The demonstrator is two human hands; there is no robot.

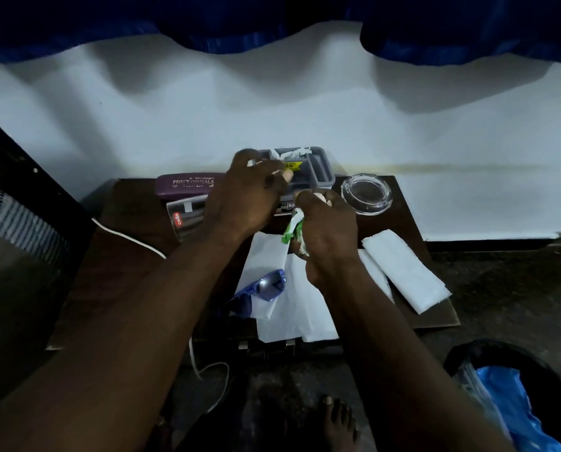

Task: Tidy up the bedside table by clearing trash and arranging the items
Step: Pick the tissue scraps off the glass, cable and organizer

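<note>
Along wall (272, 125), spectacle case (187, 185) left-to-right.

Dim, bluish light; heavy shadows, soft blur, wide-angle bending at edges.

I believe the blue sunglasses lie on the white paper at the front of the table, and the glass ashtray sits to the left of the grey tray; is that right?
Not quite: the head view shows the glass ashtray to the right of the grey tray, not the left. The blue sunglasses do lie on the white paper at the front of the table.
</note>
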